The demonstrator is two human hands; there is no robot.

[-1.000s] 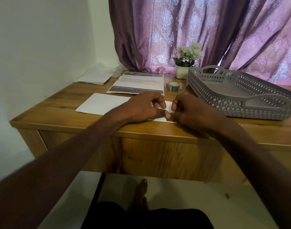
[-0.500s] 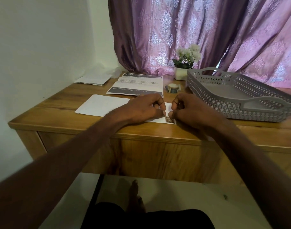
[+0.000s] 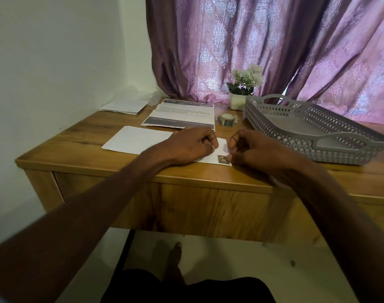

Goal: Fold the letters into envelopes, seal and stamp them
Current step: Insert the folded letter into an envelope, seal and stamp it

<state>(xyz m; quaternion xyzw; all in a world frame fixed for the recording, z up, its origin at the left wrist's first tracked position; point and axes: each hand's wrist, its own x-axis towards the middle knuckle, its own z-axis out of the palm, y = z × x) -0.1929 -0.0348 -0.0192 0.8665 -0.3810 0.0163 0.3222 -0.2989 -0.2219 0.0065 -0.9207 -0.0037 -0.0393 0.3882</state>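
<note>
A white envelope (image 3: 138, 138) lies flat on the wooden desk (image 3: 77, 141) near its front edge. A small dark stamp (image 3: 222, 159) sits on the envelope's near right corner. My left hand (image 3: 192, 145) rests on the envelope with its fingers curled, just left of the stamp. My right hand (image 3: 250, 147) is also curled, and its thumb tip touches the stamp's right edge. A roll of stamps (image 3: 227, 119) stands behind the hands. Printed letters (image 3: 182, 114) lie beyond the envelope.
A grey perforated tray (image 3: 309, 130) takes up the right of the desk. A small white pot of flowers (image 3: 241, 92) stands by the purple curtain. More white envelopes (image 3: 125, 107) lie at the far left corner against the wall.
Both hands were pressed together over the envelope's corner. They have drawn slightly apart, and the stamp now shows between them.
</note>
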